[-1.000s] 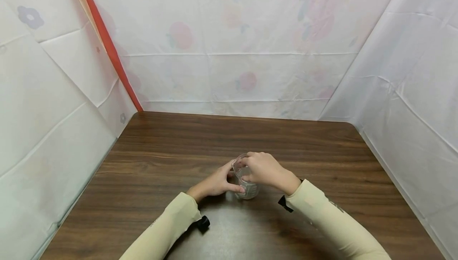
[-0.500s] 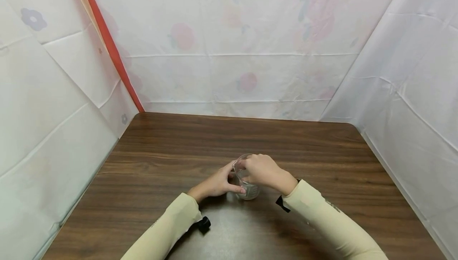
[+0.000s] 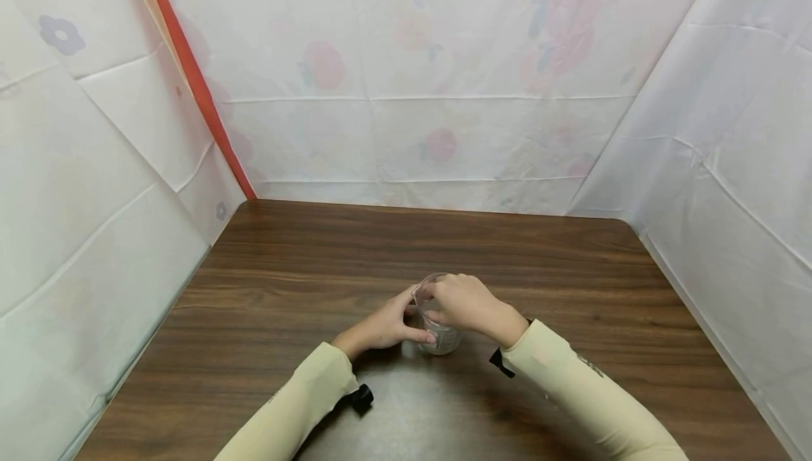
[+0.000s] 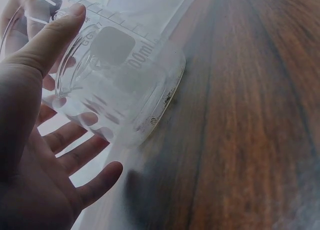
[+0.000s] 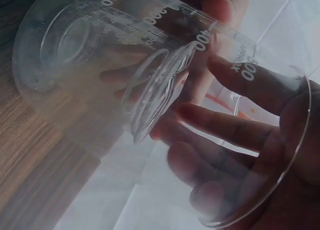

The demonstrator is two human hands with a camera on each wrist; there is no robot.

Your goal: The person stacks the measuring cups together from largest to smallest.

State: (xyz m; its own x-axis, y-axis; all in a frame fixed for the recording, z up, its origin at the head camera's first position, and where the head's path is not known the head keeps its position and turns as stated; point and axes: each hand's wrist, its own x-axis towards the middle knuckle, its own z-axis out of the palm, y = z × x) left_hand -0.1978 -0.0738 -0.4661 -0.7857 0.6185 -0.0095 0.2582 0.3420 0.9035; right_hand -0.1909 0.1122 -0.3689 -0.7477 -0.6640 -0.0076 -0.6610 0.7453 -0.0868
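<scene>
A clear graduated glass beaker [image 3: 444, 341] stands on the table, with white volume marks on its wall. My left hand [image 3: 382, 325] holds it from the left, thumb on the near side and fingers round the far side. My right hand [image 3: 471, 303] reaches through the wide mouth from above. Inside, the right wrist view shows smaller glass beakers [image 5: 159, 98], their rims close together as if nested; how many is unclear. The right thumb and fingertips pinch about these inner rims, though the exact contact is blurred by glass. The left little finger [image 4: 102, 182] sticks out free.
The dark wood-grain table [image 3: 304, 242] extends around the hands. White printed sheets [image 3: 406, 80] enclose it at the back and both sides, with a red strip [image 3: 197, 87] at the back left corner. A black wrist mount [image 3: 360, 397] hangs by the left cuff.
My right hand has sunk slightly into the large beaker and shifted a little left, then stayed almost still. The left hand keeps its hold, and the beaker stays in place.
</scene>
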